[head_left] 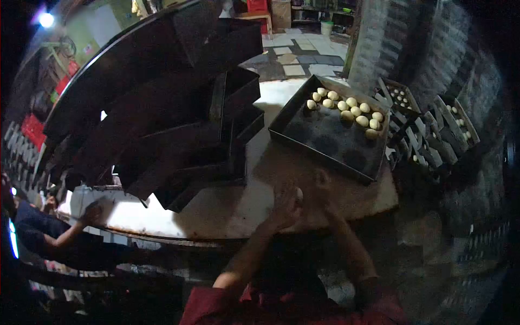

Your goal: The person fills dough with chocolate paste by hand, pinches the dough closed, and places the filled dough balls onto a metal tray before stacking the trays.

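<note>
rounding of dough seems the step in hand. at far left a co-worker's hand [91, 212] rests on the surface [216, 208], below stacked black trays [179, 124]. the left hand [284, 208] is cupped around a pale dough piece [298, 194]; the right hand [320, 187] is blurred, i cannot tell its grip. next, the piece needs a free spot in the baking tray [325, 142], beside the dough balls [352, 111].

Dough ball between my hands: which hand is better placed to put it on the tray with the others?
Probably the right hand: the tray of dough balls lies ahead to the right, nearer it than the left hand.
</note>
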{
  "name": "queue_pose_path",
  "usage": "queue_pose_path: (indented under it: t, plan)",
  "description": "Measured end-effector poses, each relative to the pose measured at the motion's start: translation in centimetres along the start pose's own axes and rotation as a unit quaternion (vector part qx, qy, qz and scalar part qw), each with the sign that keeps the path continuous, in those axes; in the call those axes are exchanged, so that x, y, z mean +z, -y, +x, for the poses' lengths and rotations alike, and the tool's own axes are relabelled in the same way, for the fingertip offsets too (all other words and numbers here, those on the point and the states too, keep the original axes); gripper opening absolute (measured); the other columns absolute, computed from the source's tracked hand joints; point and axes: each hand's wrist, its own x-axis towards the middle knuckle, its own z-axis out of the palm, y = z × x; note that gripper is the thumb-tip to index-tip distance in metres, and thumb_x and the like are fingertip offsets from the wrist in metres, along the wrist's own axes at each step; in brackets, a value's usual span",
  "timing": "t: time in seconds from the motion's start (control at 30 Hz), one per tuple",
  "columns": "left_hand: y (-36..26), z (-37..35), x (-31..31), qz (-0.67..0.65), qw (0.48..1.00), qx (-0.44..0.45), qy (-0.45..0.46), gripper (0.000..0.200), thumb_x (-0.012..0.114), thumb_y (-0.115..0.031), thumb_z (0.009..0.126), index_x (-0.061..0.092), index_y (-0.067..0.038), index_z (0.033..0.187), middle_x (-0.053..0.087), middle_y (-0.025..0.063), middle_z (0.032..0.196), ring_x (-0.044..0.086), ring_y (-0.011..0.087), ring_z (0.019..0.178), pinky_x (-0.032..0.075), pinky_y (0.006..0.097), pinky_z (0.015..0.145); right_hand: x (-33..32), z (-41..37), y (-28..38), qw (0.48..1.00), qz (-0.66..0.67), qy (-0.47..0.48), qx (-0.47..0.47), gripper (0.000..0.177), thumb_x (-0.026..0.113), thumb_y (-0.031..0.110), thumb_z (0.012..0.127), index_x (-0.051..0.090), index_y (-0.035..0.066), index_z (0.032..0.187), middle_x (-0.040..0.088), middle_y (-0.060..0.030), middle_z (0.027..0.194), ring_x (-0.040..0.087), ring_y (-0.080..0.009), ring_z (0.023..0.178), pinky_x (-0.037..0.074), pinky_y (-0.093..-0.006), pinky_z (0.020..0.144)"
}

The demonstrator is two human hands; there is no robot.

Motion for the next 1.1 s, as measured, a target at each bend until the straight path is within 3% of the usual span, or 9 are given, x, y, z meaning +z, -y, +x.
queue_pose_path:
  t: [0.13,0.23,0.33,0.57,0.8,0.83,0.9,1.0,1.1]
  plan:
    - [-0.1,-4.5,-15.5,-0.372,0.901,-0.224,0.014,0.049,0.044,-0.012,0.089,0.029,-0.004,0.135,0.021,0.0168,0.142,0.021,0.0313,0.131,0.027,0.0454,0.101,7.7,-5.9,0.4,0.867,-0.406,0.262,-0.119,0.040,0.048,0.028,0.090,0.046,0.003,0.121,0.046,-0.0143,0.117,0.048,-0.0229,0.105,0.043,-0.0348,0.086]
    - [2.2,-12.3,-19.8,-0.148,0.951,-0.269,-0.021,0.040,0.045,-0.006,0.088,0.039,-0.002,0.127,0.042,0.0188,0.129,0.038,0.0302,0.122,0.036,0.0386,0.096,-0.1,-3.7,-2.5,0.746,-0.399,0.225,-0.484,0.043,0.048,0.031,0.090,0.045,0.004,0.123,0.045,-0.0153,0.122,0.047,-0.0229,0.108,0.043,-0.0350,0.087]
    - [6.9,-18.8,-20.6,-0.287,0.895,-0.267,-0.212,0.040,0.049,0.000,0.081,0.045,-0.002,0.121,0.051,0.0179,0.117,0.047,0.0301,0.113,0.037,0.0373,0.094,-1.2,2.1,3.2,0.903,-0.385,0.103,-0.158,0.045,0.052,0.031,0.088,0.046,0.003,0.122,0.046,-0.0152,0.121,0.047,-0.0235,0.108,0.042,-0.0355,0.087]
    - [18.5,-23.2,-24.1,0.084,0.925,-0.303,-0.215,0.039,0.055,0.002,0.064,0.051,0.002,0.103,0.051,0.0197,0.089,0.048,0.0407,0.084,0.040,0.0446,0.080,5.2,-7.6,3.0,0.885,-0.463,-0.013,-0.050,0.049,0.060,0.030,0.082,0.048,0.002,0.121,0.049,-0.0147,0.120,0.048,-0.0251,0.107,0.042,-0.0368,0.087]
    - [22.4,-26.3,-23.9,-0.017,0.920,-0.360,-0.154,0.039,0.061,-0.025,0.070,0.057,0.000,0.100,0.053,0.0180,0.105,0.047,0.0336,0.105,0.037,0.0461,0.091,8.1,-16.9,36.8,0.831,-0.418,0.316,0.184,0.054,0.068,0.028,0.076,0.050,0.001,0.119,0.052,-0.0143,0.118,0.049,-0.0266,0.106,0.042,-0.0381,0.087]
    - [23.8,-28.2,-21.8,0.190,0.931,-0.302,-0.083,0.039,0.059,-0.022,0.071,0.057,0.001,0.102,0.053,0.0174,0.106,0.046,0.0318,0.108,0.035,0.0469,0.094,9.5,-17.6,44.2,0.833,-0.371,0.368,0.179,0.055,0.070,0.028,0.075,0.050,0.001,0.118,0.052,-0.0142,0.118,0.049,-0.0268,0.105,0.042,-0.0383,0.087]
    - [20.1,-24.5,-26.5,0.113,0.947,-0.273,-0.127,0.042,0.059,-0.021,0.078,0.050,-0.006,0.116,0.051,0.0135,0.113,0.046,0.0308,0.109,0.031,0.0463,0.096,8.9,-17.6,53.3,0.734,-0.379,0.546,-0.135,0.036,0.063,0.021,0.082,0.056,0.007,0.114,0.057,-0.0129,0.109,0.057,-0.0250,0.099,0.047,-0.0346,0.088]
    - [20.9,-26.0,-25.1,0.144,0.947,-0.272,-0.089,0.043,0.058,-0.024,0.077,0.050,-0.007,0.115,0.048,0.0114,0.120,0.043,0.0287,0.114,0.026,0.0490,0.099,17.4,-13.3,64.9,0.639,-0.338,0.389,-0.572,0.029,0.065,0.016,0.077,0.058,0.003,0.102,0.060,-0.0166,0.087,0.060,-0.0212,0.070,0.049,-0.0297,0.063]
    - [20.5,-25.7,-25.8,0.126,0.947,-0.280,-0.094,0.046,0.056,-0.024,0.074,0.050,-0.009,0.117,0.047,0.0089,0.124,0.040,0.0270,0.118,0.024,0.0506,0.101,27.2,-9.3,69.5,0.730,-0.425,0.236,-0.481,0.024,0.056,0.021,0.082,0.058,0.000,0.095,0.061,-0.0123,0.092,0.057,-0.0201,0.089,0.045,-0.0317,0.079]
